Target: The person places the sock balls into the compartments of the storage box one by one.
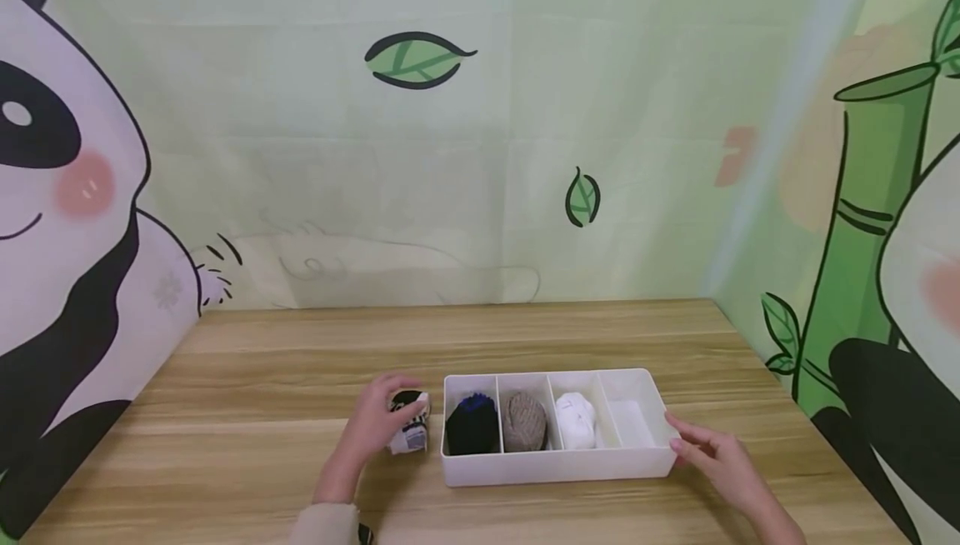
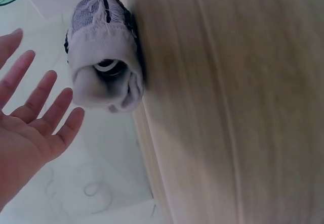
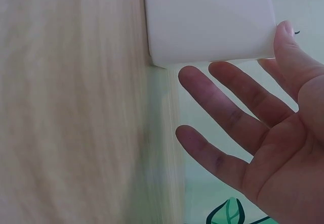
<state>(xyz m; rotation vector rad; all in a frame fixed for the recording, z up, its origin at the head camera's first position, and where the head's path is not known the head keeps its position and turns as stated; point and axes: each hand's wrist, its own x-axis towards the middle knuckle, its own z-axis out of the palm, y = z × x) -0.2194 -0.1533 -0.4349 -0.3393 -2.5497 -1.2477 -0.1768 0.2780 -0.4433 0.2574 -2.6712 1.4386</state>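
In the head view, a rolled pair of socks (image 1: 408, 437), patterned in grey, white and black, lies on the table left of a white divided box (image 1: 555, 468). My left hand (image 1: 375, 416) hovers over the sock roll with fingers spread. The left wrist view shows a gap between that hand (image 2: 35, 118) and the sock roll (image 2: 106, 57). My right hand (image 1: 720, 457) touches the box's right end with thumb and fingertips, its fingers fairly straight. Inside the box, from the left, sit a black roll with blue (image 1: 472, 428), a brown-grey roll (image 1: 525, 422) and a white roll (image 1: 576, 422).
Everything stands on a wood-grain table (image 1: 300, 345). Behind it hangs a pale green cloth backdrop (image 1: 450, 195) printed with leaves, pandas and bamboo. A small dark object (image 1: 365, 534) shows by the left sleeve (image 1: 326, 522).
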